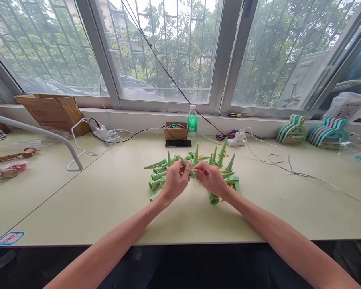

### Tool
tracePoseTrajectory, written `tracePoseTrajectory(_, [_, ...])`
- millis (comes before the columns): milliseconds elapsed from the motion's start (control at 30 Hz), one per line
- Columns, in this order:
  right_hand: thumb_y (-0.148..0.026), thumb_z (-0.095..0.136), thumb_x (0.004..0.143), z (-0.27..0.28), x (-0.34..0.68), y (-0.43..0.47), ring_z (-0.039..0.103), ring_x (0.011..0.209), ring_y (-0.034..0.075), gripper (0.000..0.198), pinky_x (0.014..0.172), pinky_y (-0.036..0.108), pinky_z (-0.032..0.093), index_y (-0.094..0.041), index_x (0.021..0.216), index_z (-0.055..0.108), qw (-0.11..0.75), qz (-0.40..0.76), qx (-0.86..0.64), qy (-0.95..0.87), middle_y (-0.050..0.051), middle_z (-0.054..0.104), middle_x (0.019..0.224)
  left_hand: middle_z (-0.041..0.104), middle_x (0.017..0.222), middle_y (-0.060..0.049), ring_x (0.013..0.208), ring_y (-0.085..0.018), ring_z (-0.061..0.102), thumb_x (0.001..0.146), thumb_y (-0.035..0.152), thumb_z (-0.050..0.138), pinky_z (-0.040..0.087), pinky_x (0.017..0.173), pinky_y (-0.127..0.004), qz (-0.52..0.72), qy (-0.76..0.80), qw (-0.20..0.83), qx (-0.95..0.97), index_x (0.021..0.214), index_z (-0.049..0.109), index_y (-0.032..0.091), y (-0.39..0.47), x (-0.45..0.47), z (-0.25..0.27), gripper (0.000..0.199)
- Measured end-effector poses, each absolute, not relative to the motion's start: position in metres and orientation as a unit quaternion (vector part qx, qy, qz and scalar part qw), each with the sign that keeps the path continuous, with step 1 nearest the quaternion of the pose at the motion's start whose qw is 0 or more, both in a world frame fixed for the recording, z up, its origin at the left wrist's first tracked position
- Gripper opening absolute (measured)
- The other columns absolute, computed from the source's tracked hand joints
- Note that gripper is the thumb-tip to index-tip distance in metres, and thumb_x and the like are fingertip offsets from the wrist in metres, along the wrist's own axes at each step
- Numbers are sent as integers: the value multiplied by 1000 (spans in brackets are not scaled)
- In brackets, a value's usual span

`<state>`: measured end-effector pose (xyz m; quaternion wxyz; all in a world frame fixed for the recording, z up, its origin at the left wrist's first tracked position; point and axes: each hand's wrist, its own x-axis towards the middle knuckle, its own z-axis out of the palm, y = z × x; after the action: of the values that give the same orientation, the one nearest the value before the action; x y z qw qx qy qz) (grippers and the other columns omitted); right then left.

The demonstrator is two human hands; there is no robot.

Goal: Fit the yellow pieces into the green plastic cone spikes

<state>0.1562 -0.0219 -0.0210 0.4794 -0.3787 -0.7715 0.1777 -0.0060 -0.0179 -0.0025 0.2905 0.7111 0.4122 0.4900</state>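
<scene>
My left hand [175,180] is closed around a green plastic watering spike [183,161], whose pointed tip shows above the thumb. Close beside it, my right hand [212,177] has its thumb and fingertips pinched together; what they hold, if anything, is too small to make out. Around both hands lies a group of similar green spikes. Some stand point up, such as the tall spike [222,152] behind my right hand. Others lie on their sides with round open ends, like the tube [154,184] left of my left hand. Small yellow parts show among them.
Behind the pile are a black phone [178,143], a small cardboard box [175,131] and a green-labelled bottle [192,122]. White cables [291,170] cross the table at right. A white curved lamp arm [48,134] reaches in at left. Green scoop-shaped items [291,129] stand at back right.
</scene>
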Motion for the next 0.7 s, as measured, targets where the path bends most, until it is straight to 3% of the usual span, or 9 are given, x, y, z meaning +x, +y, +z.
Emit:
tracePoseTrajectory(233, [-34,48,95,-22,156,-19,45,47,9,19,51,22,37,-20,83,52,484,191,-394,-758,-4,56,58,51,59,3,47,-9,53,92,42,53,42,43,-20,520,385,292,705,79,54,17,-18,-5,-4,28])
tracePoseTrajectory(567, [-36,48,95,-19,156,-21,45,45,10,23,51,22,36,-21,77,46,472,208,-404,-756,-5,54,53,56,85,-2,54,-7,52,90,43,55,47,44,-20,535,358,276,714,73,58,16,-16,-6,-8,32])
tracePoseTrajectory(700, [-36,46,96,-18,156,-21,46,46,10,23,52,22,37,-21,79,47,474,205,-406,-754,-5,55,55,59,81,-4,52,-9,53,93,51,45,46,43,-24,532,345,296,714,73,60,16,-16,-9,-7,43])
